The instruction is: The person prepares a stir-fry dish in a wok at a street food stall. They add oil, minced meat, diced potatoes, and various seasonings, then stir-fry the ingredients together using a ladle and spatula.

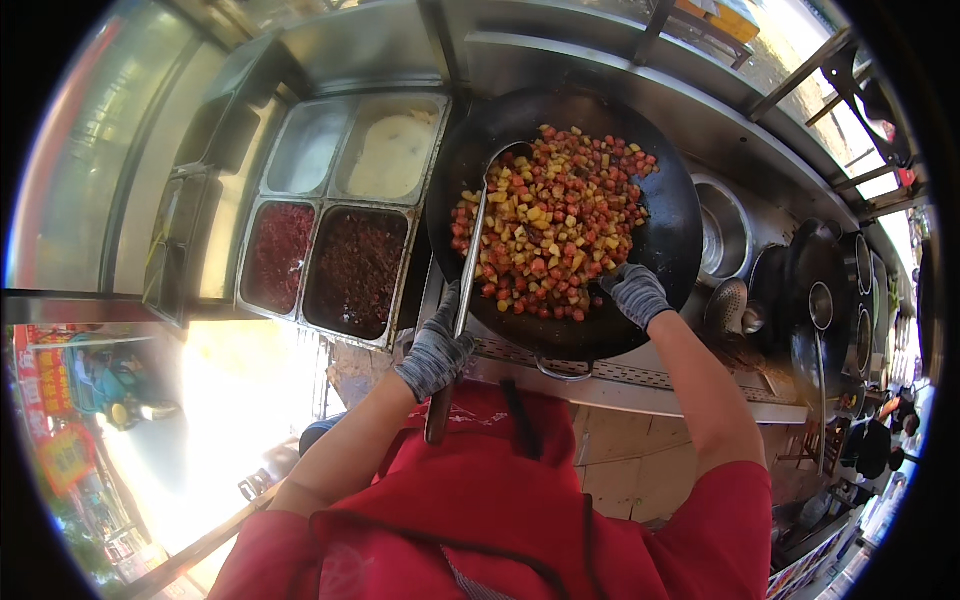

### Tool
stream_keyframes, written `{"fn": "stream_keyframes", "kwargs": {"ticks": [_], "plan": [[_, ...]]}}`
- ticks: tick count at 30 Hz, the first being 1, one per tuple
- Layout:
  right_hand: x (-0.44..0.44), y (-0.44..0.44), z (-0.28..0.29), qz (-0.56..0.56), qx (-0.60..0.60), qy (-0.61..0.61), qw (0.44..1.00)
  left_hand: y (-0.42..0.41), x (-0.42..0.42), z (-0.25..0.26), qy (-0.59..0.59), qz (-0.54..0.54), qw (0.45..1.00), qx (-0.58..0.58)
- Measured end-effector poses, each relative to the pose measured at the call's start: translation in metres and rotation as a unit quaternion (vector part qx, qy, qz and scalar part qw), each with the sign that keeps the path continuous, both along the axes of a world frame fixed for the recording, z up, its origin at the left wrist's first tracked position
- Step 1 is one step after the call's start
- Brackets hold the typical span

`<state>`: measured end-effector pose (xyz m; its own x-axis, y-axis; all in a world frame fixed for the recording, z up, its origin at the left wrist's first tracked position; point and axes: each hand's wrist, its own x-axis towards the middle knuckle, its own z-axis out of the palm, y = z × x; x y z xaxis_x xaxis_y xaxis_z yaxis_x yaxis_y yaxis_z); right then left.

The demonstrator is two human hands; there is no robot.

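Observation:
A large black wok (667,217) in front of me holds a heap of diced food (559,217), red and yellow cubes with an oily shine. My left hand (439,349), in a grey knit glove, grips a long-handled metal ladle (475,244) near its wooden handle end. The ladle's bowl rests at the far left edge of the heap. My right hand (637,295), gloved the same way, is at the near right side of the heap with its fingertips down at the cubes. Whether the fingers pinch anything is hidden.
Left of the wok stand metal pans: one pale yellow filling (390,157), one white (307,150), one red (277,255), one dark brown (356,270). At right are a steel bowl (720,229), a perforated skimmer (726,306) and another black wok (802,337) with a ladle.

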<state>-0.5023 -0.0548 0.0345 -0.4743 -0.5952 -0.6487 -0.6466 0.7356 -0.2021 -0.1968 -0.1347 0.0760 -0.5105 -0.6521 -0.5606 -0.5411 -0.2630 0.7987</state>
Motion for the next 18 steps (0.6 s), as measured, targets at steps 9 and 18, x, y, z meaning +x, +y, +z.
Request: {"fn": "stream_keyframes", "kwargs": {"ticks": [9,18], "plan": [[0.020,-0.015,-0.014,-0.396,-0.280,-0.257,0.836,-0.014,0.009,0.019,-0.016,-0.137,0.969,-0.206],[0.050,0.030,0.019,-0.495,-0.278,-0.634,0.524,-0.007,0.009,0.029,-0.111,-0.229,0.923,-0.290]]}}
